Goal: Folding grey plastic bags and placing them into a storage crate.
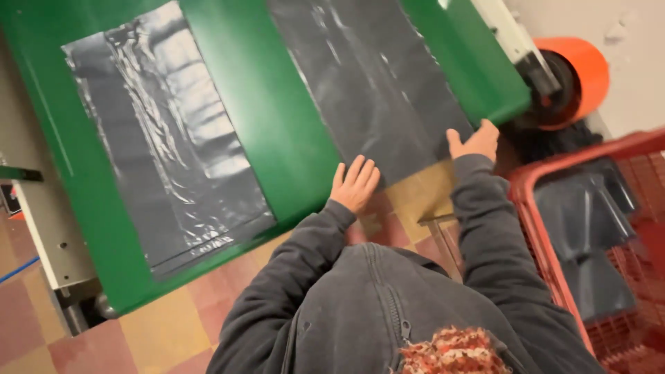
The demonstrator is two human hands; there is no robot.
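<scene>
- Where the green desk slopes down toward the person, two black bags lie flat on it; the left bag is well apart from both hands.
- Left hand rests flat at the desk's near edge, fingers spread wide, holding nothing, just left of the right bag's near end.
- Right bag runs lengthwise up and away from the hands.
- Right hand presses its near right corner, fingers flat and together, not gripping; it is the nearer hand.
- Red crate at far right holds more bags.
</scene>
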